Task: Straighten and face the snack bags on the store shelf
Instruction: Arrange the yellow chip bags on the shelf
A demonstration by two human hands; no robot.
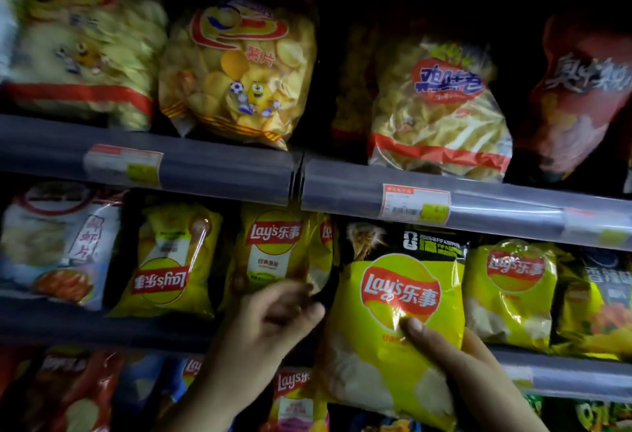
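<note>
Snack bags on 3 shelf levels, dim light. Top level: clear chip bag [239, 72] w/ round yellow chips visible inside, leaning a bit. To its right a clear bag of strip snacks [441, 110] tilts, its bottom overhanging the upper rail [205, 165]. Red bag [581, 96] at far right.

Mid level, l-to-r:
- white prawn-cracker bag [58, 243]
- upside-down Lay's bag [167, 260], yellow, logo inverted
- upright Lay's bag [273, 247]
- then, past the held bag, another yellow Lay's bag [509, 288] and a dark bag [602, 301]

Price tag [415, 204] on the rail above. Red Lay's bags [68, 387] on the bottom level, blurry.

Held Lay's bag [400, 298]: yellow w/ black top strip, upright, logo facing cam, in front of the mid level, betw. the upright Lay's bag & the other yellow one.

Right hand [472, 373] grips it at the lower right. Thumb [415, 329] is pressed on the front just under the logo; other fingers are behind the bag, hidden.

Left hand [270, 318] is blurred, forearm rising from bottom centre. Fingers loosely bent, slightly apart, holding nothing. Tips are just beside the bottom of the upright Lay's bag; contact can't tell.
</note>
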